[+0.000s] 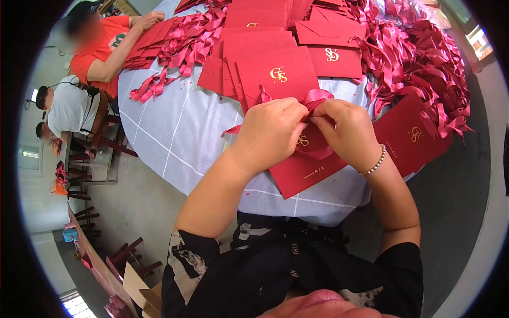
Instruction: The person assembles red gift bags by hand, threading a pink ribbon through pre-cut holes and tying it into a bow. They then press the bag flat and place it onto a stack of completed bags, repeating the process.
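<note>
A red envelope-like card with gold lettering lies on the cloth-covered table in front of me. Over it, my left hand and my right hand meet, fingers pinched together on a red satin ribbon. The ribbon loops up above my fingertips, and another stretch crosses the card below them. My fingers hide the middle of the ribbon, so whether it is knotted cannot be seen. Just beyond my hands is a stack of similar red cards. Another red card lies beside my right wrist.
Loose red ribbons are heaped at the right. More ribbons and red cards lie at the far left, where a person in an orange shirt works. The grey checked tablecloth covers a rounded table. Stools stand on the floor.
</note>
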{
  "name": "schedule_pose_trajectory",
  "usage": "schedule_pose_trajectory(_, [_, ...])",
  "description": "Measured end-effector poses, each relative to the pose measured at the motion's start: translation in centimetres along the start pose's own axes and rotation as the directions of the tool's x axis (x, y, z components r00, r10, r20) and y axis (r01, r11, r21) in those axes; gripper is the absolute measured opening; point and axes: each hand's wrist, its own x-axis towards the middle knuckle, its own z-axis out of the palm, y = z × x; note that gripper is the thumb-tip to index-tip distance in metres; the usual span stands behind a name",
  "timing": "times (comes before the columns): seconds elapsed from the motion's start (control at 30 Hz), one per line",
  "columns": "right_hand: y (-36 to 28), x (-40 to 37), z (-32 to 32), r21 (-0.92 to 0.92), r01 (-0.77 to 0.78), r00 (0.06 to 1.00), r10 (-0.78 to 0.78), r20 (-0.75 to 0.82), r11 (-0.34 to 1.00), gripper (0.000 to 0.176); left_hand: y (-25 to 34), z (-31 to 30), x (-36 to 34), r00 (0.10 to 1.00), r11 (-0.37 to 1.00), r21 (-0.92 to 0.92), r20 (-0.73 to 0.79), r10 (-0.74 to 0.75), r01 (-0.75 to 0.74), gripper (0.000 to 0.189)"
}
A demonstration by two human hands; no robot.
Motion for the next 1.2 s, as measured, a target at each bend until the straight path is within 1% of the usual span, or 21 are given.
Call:
schedule_pose_trajectory(0.03, [0.0, 0.1, 0.1, -0.058, 0.034, 0.999, -0.036, -0.029, 0.998, 0.012, 0.0, 0.0, 0.0, 1.000, 1.000, 0.001, -0.002, -0.001, 0.001, 0.020])
schedule_pose_trajectory(0.1, [-0.3, 0.9, -1.0, 0.159, 0.017, 1.000, -0.017, 0.000, 0.987, 0.011, 0.0, 0.0, 0.0, 0.999, 0.998, 0.036, -0.015, 0.047, -0.046, 0.019])
schedule_pose_trajectory(0.13, [-0.3, 1.5, -1.7, 0.169, 0.134, 0.990, -0.123, -0.070, 0.976, 0.011, 0.1, 0.0, -0.1, 0.999, 0.998, 0.038, -0.018, 0.044, -0.043, 0.019])
schedule_pose_trajectory(0.2, [-0.3, 2.5, -2.8, 0.137, 0.110, 0.994, -0.110, -0.006, 0.984, 0.012, 0.5, 0.0, -0.1, 0.993, 0.989, 0.095, 0.000, 0.117, -0.117, 0.015])
schedule_pose_trajectory(0.23, [-0.6, 3.1, -3.3, 0.133, 0.014, 0.990, -0.032, 0.135, 0.991, 0.012, 0.7, 0.0, -0.1, 0.993, 0.988, 0.094, 0.000, 0.121, -0.120, 0.015])
schedule_pose_trajectory(0.27, [-0.8, 3.7, -3.7, 0.130, 0.014, 0.991, -0.031, 0.132, 0.991, 0.012, 0.9, 0.0, -0.1, 0.989, 0.981, 0.125, -0.002, 0.150, -0.148, 0.014])
schedule_pose_trajectory(0.33, [-0.8, 5.0, -4.2, 0.031, -0.029, 0.888, 0.011, 0.460, 0.999, 0.012, 1.2, 0.2, -0.2, 0.984, 0.972, 0.159, -0.008, 0.176, -0.172, 0.013])
schedule_pose_trajectory(0.4, [-0.3, 6.1, -4.0, 0.041, 0.029, 0.871, -0.045, 0.489, 0.999, 0.013, 1.5, 0.4, -0.3, 0.974, 0.955, 0.205, -0.022, 0.225, -0.216, 0.011])
schedule_pose_trajectory(0.5, [-0.2, 7.3, -3.8, 0.110, -0.135, 0.712, 0.019, 0.702, 0.985, 0.014, 1.6, 0.4, -0.4, 0.970, 0.950, 0.210, -0.031, 0.241, -0.230, 0.009])
schedule_pose_trajectory(0.6, [-0.4, 7.0, -3.3, 0.105, -0.271, 0.708, 0.124, 0.695, 0.957, 0.010, 1.1, 0.6, -0.8, 0.971, 0.952, 0.208, -0.036, 0.238, -0.226, 0.009])
schedule_pose_trajectory(0.67, [-0.4, 6.1, -2.6, 0.191, -0.209, 0.841, 0.077, 0.535, 0.959, 0.011, 0.6, 0.9, -1.0, 0.975, 0.969, 0.124, -0.042, 0.219, -0.212, 0.009])
schedule_pose_trajectory(0.7, [0.3, 6.2, -2.3, 0.218, -0.276, 0.870, 0.146, 0.472, 0.936, 0.010, 0.8, 0.9, -1.0, 0.972, 0.967, 0.111, -0.023, 0.234, -0.230, 0.009])
schedule_pose_trajectory(0.77, [1.9, 6.9, -1.3, 0.547, -0.295, 0.955, 0.220, 0.199, 0.783, 0.008, 1.5, 0.9, -1.1, 0.963, 0.959, 0.101, -0.011, 0.268, -0.266, 0.009])
schedule_pose_trajectory(0.8, [2.3, 7.4, -1.8, 0.465, -0.278, 0.958, 0.207, 0.198, 0.840, 0.007, 1.6, 0.9, -1.1, 0.964, 0.960, 0.101, -0.021, 0.266, -0.262, 0.009])
schedule_pose_trajectory(0.87, [1.9, 7.0, -0.9, 0.600, -0.287, 0.951, 0.146, 0.273, 0.747, 0.008, 1.6, 0.9, -1.1, 0.958, 0.955, 0.108, -0.043, 0.283, -0.277, 0.010])
schedule_pose_trajectory(0.9, [0.4, 7.0, -0.9, 0.559, -0.448, 0.878, 0.227, 0.420, 0.697, 0.008, 1.7, 1.0, -1.2, 0.959, 0.956, 0.109, -0.049, 0.280, -0.273, 0.010])
schedule_pose_trajectory(0.97, [-1.1, 7.0, -0.2, 0.451, -0.496, 0.837, 0.269, 0.477, 0.742, 0.007, 2.0, 1.1, -1.3, 0.951, 0.950, 0.115, -0.076, 0.300, -0.291, 0.010])
schedule_pose_trajectory(1.0, [-1.2, 7.2, -0.2, 0.491, -0.536, 0.810, 0.254, 0.528, 0.687, 0.006, 2.1, 1.0, -1.3, 0.945, 0.945, 0.132, -0.091, 0.313, -0.300, 0.010])
schedule_pose_trajectory(1.03, [-1.4, 7.5, -0.1, 0.487, -0.537, 0.808, 0.256, 0.530, 0.688, 0.006, 2.2, 1.0, -1.3, 0.946, 0.946, 0.130, -0.095, 0.311, -0.298, 0.010])
schedule_pose_trajectory(1.1, [-1.9, 8.1, 0.3, 0.140, -0.419, 0.812, 0.301, 0.499, 0.897, 0.016, 2.3, 0.9, -1.5, 0.939, 0.934, 0.165, -0.090, 0.333, -0.316, 0.010])
schedule_pose_trajectory(1.2, [-2.5, 7.8, 0.8, 0.243, -0.399, 0.787, 0.194, 0.586, 0.884, 0.030, 2.3, 1.1, -1.5, 0.929, 0.931, 0.137, -0.103, 0.354, -0.339, 0.010])
